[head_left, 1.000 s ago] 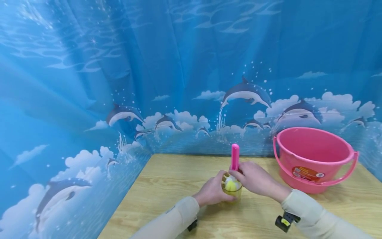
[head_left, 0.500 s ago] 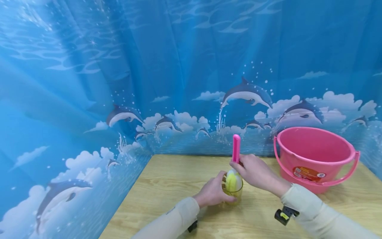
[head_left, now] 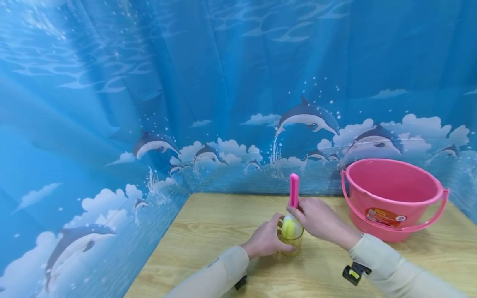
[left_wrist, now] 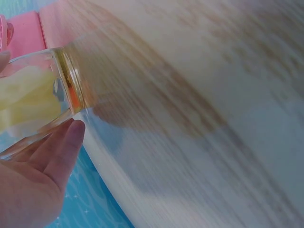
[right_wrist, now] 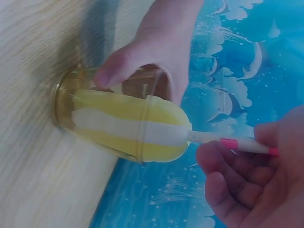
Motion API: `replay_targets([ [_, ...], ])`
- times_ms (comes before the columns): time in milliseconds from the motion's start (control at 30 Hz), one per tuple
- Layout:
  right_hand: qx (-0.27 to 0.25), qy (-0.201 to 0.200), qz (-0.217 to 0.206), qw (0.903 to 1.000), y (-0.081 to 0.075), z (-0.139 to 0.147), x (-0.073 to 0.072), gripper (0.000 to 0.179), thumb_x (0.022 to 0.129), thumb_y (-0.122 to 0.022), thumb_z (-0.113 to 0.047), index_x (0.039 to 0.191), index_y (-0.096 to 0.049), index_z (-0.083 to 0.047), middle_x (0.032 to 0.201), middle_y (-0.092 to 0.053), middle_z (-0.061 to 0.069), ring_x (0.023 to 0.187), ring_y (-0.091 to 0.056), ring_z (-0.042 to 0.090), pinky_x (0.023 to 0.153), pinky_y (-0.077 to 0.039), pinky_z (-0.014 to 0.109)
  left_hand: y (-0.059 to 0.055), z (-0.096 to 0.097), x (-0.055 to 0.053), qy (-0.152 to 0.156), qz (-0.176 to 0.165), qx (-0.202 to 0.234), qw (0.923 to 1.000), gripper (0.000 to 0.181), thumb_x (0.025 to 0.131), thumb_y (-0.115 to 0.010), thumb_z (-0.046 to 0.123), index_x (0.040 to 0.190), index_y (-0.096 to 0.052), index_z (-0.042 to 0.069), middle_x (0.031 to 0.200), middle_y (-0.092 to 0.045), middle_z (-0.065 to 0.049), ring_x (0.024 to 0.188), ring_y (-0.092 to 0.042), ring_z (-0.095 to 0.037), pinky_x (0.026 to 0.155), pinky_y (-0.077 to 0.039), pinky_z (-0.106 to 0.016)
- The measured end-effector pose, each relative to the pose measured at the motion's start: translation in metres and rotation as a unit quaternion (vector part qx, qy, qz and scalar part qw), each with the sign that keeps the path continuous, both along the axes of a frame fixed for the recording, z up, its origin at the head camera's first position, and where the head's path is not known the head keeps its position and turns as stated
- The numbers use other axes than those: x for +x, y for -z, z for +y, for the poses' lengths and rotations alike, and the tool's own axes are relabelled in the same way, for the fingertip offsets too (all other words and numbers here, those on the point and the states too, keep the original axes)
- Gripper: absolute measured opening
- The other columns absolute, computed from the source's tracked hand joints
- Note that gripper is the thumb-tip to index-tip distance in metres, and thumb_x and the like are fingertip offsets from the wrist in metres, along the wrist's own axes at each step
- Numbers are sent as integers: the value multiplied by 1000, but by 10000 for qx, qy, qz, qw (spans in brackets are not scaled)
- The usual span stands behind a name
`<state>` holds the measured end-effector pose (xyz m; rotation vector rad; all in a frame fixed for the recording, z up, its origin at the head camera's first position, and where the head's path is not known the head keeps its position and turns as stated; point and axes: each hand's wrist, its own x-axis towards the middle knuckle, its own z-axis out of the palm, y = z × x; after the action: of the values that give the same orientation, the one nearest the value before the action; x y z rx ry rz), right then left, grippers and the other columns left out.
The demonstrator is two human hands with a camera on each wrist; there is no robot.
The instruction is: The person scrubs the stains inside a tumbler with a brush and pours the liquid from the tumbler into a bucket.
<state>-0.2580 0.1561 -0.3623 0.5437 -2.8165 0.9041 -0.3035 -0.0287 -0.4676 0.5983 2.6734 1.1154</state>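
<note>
A clear, yellow-tinted glass (right_wrist: pixel 135 149) stands upright on the wooden table, with my left hand (head_left: pixel 266 238) wrapped round its side. In the left wrist view, fingers (left_wrist: pixel 66 147) of that hand lie along the glass near its base. Inside the glass is the yellow and white sponge head (right_wrist: pixel 128 126) of a bottle brush, its top rising above the rim. My right hand (head_left: pixel 322 221) grips the brush's pink and white handle (head_left: pixel 294 190) just above the sponge. The right wrist view shows the thumb and fingers pinching the handle.
A large pink bucket (head_left: pixel 391 182) with a handle stands on the table (head_left: pixel 208 223) at the right. Behind and to the left hangs a blue curtain (head_left: pixel 223 82) printed with dolphins. Black wrist cameras (head_left: pixel 355 272) sit under the cuffs.
My right hand has raised the brush in the glass, then lowered it slightly. My left hand keeps its hold on the glass in the same place.
</note>
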Motion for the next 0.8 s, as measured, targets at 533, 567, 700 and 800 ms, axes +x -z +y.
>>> replay_targets([
  [533, 9, -14, 156, 9999, -11, -3, 0, 24, 104, -56, -28, 106, -70, -8, 61, -47, -1, 48, -40, 11, 42, -33, 23, -1, 0, -1, 15, -38, 55, 10000, 82, 68, -92, 46, 133, -47, 28, 108, -64, 16, 101, -61, -1, 89, -53, -29],
  [567, 23, -19, 143, 9999, -11, -3, -1, 25, 104, -55, -28, 107, -70, -8, 61, -47, -1, 48, -40, 11, 42, -32, 23, -1, -1, -1, 14, -36, 60, 10000, 81, 67, -92, 46, 133, -47, 28, 107, -64, 16, 101, -61, -1, 89, -53, -29],
  [700, 47, -5, 15, 10000, -9, -5, -1, 24, 104, -55, -29, 105, -70, -9, 61, -47, -1, 49, -41, 11, 43, -34, 23, -1, -1, 0, 17, -19, 54, 10000, 81, 67, -92, 47, 133, -47, 29, 108, -64, 17, 101, -61, -1, 90, -53, -29],
  [800, 48, 8, 13, 10000, -4, -6, -1, 23, 103, -56, -27, 102, -70, -9, 62, -48, -1, 50, -43, 11, 44, -37, 24, -1, -1, 0, 7, 8, 31, 10000, 82, 67, -92, 48, 133, -47, 29, 111, -64, 17, 103, -61, -1, 92, -53, -30],
])
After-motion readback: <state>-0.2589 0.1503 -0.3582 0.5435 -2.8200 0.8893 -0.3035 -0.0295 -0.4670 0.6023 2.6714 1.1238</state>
